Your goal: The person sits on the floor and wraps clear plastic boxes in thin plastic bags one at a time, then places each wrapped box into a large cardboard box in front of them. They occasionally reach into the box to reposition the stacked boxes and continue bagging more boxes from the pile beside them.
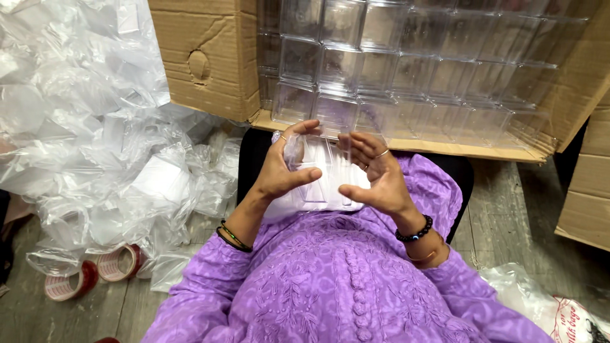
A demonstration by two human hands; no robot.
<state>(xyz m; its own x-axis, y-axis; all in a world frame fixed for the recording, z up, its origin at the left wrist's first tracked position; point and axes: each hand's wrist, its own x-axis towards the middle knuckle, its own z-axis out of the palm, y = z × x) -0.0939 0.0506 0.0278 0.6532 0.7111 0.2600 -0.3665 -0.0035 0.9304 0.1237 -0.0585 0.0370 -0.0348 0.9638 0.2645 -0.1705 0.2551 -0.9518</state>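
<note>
Clear plastic, a small box [316,166], sits between both hands above the person's lap. The left hand [283,170] curls its fingers round the box's left side; the right hand [373,173] presses a flat, spread palm against its right side. Which way the box's long axis runs I cannot tell. Just beyond, the near edge of a cardboard carton [210,63] full of stacked clear boxes [406,70] crowds the far side. Crumpled plastic bags [89,127] fill the left, tape rolls [95,273] beneath them.
</note>
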